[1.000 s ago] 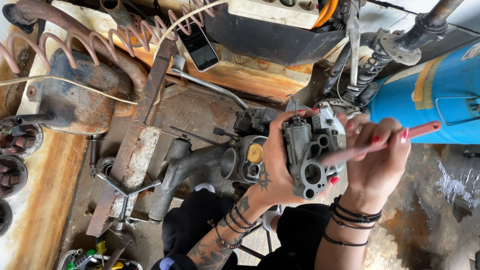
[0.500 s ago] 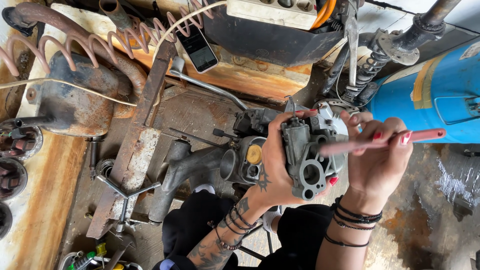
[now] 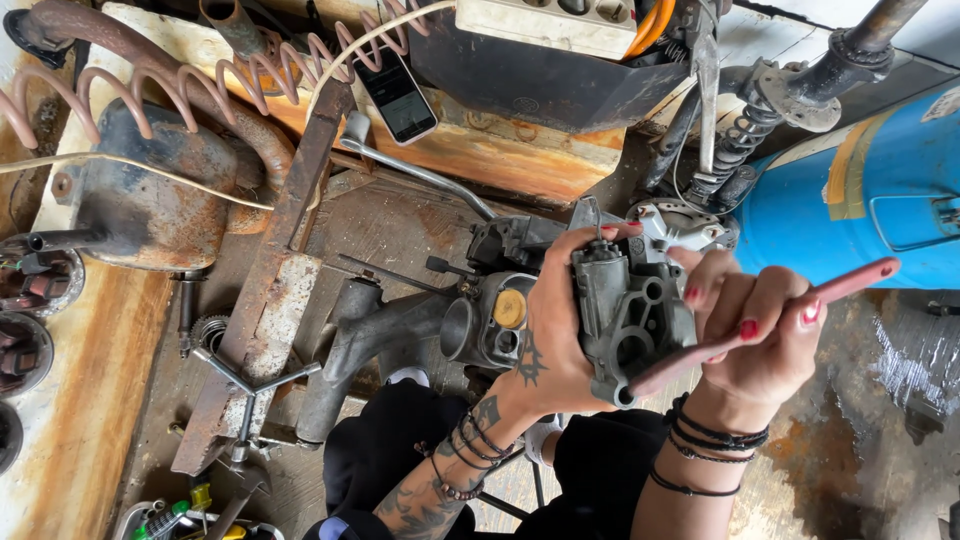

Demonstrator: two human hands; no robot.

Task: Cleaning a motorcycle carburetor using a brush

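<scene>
My left hand [image 3: 560, 320] is wrapped firmly round the grey carburettor body [image 3: 635, 315], holding it up above the rusty workbench [image 3: 400, 225], just right of a second carburettor [image 3: 490, 320] lying there. My right hand [image 3: 755, 335] has its fingers pinched closed on a red-handled tool [image 3: 800, 305], whose shaft runs down-left to the lower corner of the held body. A phone [image 3: 398, 97] lies further back.
</scene>
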